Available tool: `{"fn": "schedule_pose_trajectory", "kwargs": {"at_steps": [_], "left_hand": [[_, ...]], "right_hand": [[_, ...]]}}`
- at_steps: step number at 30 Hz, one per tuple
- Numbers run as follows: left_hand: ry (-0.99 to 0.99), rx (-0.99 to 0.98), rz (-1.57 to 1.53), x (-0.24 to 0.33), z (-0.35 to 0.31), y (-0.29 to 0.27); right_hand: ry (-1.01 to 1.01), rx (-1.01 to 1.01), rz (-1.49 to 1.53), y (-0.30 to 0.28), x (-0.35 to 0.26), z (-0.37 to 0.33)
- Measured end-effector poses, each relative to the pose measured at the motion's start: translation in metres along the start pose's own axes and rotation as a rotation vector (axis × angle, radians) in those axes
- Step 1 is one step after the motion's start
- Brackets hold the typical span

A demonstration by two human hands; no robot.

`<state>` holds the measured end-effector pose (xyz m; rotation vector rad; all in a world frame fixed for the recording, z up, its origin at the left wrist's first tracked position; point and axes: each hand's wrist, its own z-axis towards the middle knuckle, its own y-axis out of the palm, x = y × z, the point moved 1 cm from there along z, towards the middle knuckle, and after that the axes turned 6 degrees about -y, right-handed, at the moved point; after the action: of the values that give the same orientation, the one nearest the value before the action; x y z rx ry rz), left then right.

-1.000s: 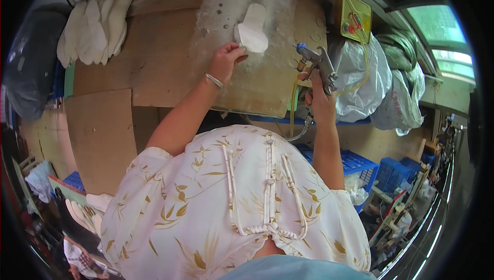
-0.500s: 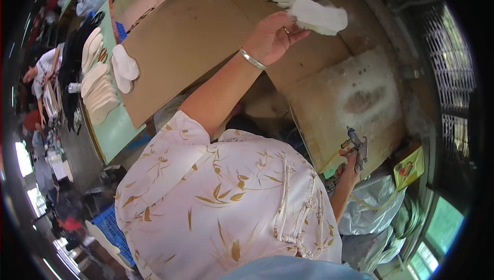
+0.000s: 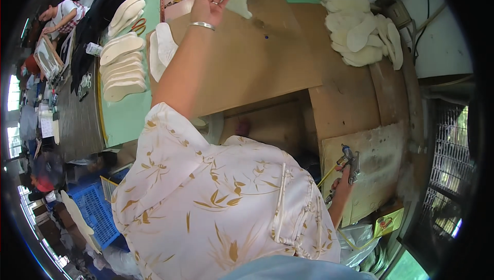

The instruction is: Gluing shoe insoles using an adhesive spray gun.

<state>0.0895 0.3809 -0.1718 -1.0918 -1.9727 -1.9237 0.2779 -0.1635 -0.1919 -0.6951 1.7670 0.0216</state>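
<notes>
My left hand [image 3: 208, 7] is raised over the far end of a cardboard sheet [image 3: 262, 59], its fingers closed on the edge of a white fuzzy insole [image 3: 237, 1]. In my right hand [image 3: 341, 181], low on the right, is a metal spray gun [image 3: 352, 163] with a blue top and a yellow hose. The gun is above a stained board [image 3: 378, 149]. Two white insoles [image 3: 163, 46] lie on the left edge of the cardboard, near my left forearm. A heap of pale insoles [image 3: 355, 28] rests at the far right.
On the green table [image 3: 123, 125] at left are rows of overlapping insoles [image 3: 122, 64] and orange-handled scissors [image 3: 138, 26]. A gap opens between the cardboard and my body. A blue plastic crate [image 3: 95, 215] stands at lower left. Another person [image 3: 69, 15] works at far left.
My left hand has carried the insole leftward, from above the right-hand boards to the far side of the cardboard. The view has turned. My right hand keeps hold of the spray gun.
</notes>
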Motion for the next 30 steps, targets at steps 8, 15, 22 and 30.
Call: {"fn": "schedule_pose_trajectory", "kwargs": {"at_steps": [8, 15, 22, 30], "left_hand": [[0.252, 0.197, 0.179, 0.089, 0.080, -0.133], [0.216, 0.266, 0.111, 0.115, 0.075, -0.174], [0.235, 0.215, 0.062, 0.166, 0.125, -0.152], [0.366, 0.248, 0.151, 0.142, 0.069, -0.181]], "right_hand": [[0.014, 0.005, -0.101, 0.068, -0.021, -0.002], [-0.028, -0.021, -0.135, 0.084, -0.031, -0.002], [0.025, 0.021, -0.176, 0.095, -0.040, -0.006], [0.003, -0.008, -0.151, 0.098, -0.035, -0.016]]}}
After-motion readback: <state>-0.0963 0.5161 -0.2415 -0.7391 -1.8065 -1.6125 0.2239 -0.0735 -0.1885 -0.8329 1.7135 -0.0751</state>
